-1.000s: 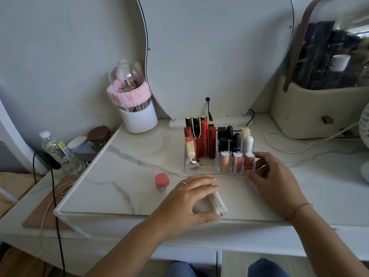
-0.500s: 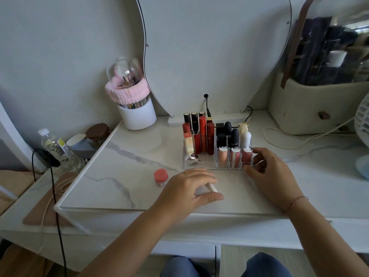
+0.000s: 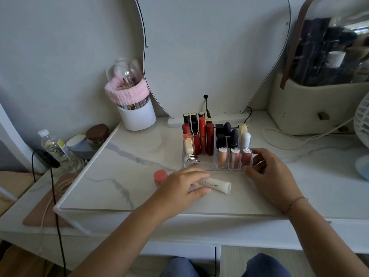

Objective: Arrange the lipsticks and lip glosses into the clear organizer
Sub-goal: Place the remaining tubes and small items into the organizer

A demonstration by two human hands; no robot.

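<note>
The clear organizer [image 3: 206, 166] stands mid-table, holding several red lip glosses [image 3: 202, 134] at its back left, dark lipsticks [image 3: 229, 134] and three pink glosses [image 3: 234, 156] in front. My right hand [image 3: 267, 172] rests against its right front corner, fingers curled on the wall. My left hand [image 3: 179, 188] pinches the near end of a cream squeeze tube [image 3: 218, 185], which lies flat on the table just in front of the organizer. A small pink-lidded jar [image 3: 160, 176] sits left of that hand.
A white brush holder with a pink headband [image 3: 135, 112] stands at the back left, a mirror [image 3: 209, 52] behind the organizer, and a beige case [image 3: 311, 108] at the back right. A water bottle [image 3: 58, 150] and jars sit off the table's left edge. Cables trail on both sides.
My left hand has taken the cream tube by its near end and turned it, so it now lies pointing right, more exposed. My right hand stays on the organizer's corner.
</note>
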